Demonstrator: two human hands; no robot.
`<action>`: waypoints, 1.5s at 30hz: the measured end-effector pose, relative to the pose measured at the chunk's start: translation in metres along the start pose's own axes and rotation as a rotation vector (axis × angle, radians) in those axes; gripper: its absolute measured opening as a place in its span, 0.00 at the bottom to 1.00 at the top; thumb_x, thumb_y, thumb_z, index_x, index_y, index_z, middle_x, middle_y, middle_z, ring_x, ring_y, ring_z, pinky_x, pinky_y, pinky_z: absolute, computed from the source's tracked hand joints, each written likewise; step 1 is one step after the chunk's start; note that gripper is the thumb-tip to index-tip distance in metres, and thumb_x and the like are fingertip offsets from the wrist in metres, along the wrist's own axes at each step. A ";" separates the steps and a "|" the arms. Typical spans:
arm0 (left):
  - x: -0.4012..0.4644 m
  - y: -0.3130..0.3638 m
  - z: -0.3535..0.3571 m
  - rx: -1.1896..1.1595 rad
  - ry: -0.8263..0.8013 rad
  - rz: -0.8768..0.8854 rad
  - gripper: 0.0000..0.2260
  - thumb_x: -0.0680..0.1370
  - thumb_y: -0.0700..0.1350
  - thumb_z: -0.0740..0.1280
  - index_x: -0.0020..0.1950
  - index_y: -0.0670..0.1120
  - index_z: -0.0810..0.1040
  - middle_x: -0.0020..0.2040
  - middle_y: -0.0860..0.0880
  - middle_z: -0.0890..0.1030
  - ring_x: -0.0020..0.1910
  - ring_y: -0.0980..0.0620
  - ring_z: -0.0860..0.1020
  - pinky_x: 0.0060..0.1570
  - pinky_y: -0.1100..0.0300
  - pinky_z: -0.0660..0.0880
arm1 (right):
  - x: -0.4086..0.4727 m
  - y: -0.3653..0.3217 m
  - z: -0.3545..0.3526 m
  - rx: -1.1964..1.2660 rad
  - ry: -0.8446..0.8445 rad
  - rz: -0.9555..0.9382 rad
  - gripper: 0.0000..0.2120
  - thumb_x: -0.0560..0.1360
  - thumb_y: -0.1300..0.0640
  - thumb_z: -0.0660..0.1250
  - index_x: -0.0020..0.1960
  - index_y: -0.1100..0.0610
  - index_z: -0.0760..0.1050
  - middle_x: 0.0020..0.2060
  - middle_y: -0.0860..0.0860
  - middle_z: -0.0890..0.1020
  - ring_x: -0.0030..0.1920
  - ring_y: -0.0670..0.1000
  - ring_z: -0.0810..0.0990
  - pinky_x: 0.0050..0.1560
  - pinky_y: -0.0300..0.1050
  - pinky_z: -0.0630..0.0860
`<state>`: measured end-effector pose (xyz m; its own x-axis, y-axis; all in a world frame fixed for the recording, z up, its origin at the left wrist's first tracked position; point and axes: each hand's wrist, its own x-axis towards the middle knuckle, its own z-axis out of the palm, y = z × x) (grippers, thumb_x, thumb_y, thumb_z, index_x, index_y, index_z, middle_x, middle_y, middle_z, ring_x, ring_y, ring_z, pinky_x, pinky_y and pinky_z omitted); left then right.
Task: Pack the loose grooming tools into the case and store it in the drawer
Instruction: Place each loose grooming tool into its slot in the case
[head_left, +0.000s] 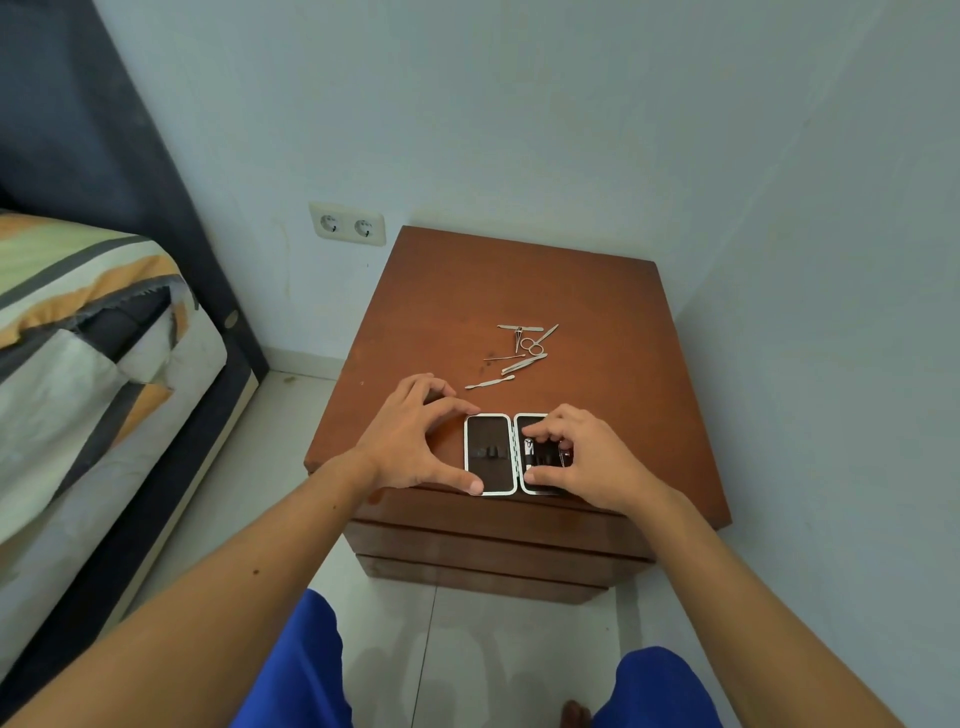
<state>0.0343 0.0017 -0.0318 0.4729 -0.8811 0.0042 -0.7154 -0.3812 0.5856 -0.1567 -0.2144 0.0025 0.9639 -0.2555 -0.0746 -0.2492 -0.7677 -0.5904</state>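
Lying open and flat at the near edge of the brown wooden surface, the case shows two dark halves with pale rims, hinged in the middle, the right half already holding a few tools under its strap. Further back, well apart from it, the loose grooming tools lie scattered: small scissors, tweezers and thin metal picks, with a bed off to the left. The left hand spans the left half, thumb and forefinger resting on its rim, while the right hand covers the right half, its fingers curled onto the contents, though whether they pinch anything I cannot tell.
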 end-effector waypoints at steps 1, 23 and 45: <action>0.000 0.000 0.000 0.002 -0.001 0.000 0.45 0.59 0.80 0.74 0.73 0.63 0.75 0.71 0.58 0.67 0.77 0.55 0.57 0.78 0.48 0.61 | -0.001 0.000 0.001 0.008 0.002 -0.007 0.27 0.69 0.50 0.83 0.66 0.50 0.81 0.53 0.44 0.77 0.57 0.50 0.76 0.57 0.39 0.73; 0.000 -0.004 -0.001 0.048 -0.016 0.012 0.44 0.62 0.82 0.73 0.75 0.68 0.72 0.74 0.59 0.65 0.80 0.53 0.54 0.80 0.45 0.60 | 0.114 0.002 -0.019 0.075 0.377 0.172 0.04 0.77 0.53 0.75 0.51 0.50 0.88 0.47 0.48 0.86 0.46 0.49 0.81 0.57 0.48 0.79; -0.001 -0.001 -0.002 0.034 -0.001 0.014 0.43 0.62 0.81 0.73 0.75 0.67 0.72 0.74 0.60 0.65 0.80 0.54 0.54 0.79 0.48 0.59 | 0.076 -0.008 -0.029 0.421 0.235 0.169 0.11 0.77 0.54 0.76 0.57 0.51 0.80 0.36 0.52 0.87 0.39 0.46 0.82 0.52 0.46 0.75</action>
<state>0.0355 0.0040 -0.0309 0.4621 -0.8868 0.0112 -0.7393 -0.3781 0.5572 -0.0843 -0.2444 0.0245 0.8545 -0.5177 -0.0427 -0.2937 -0.4138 -0.8617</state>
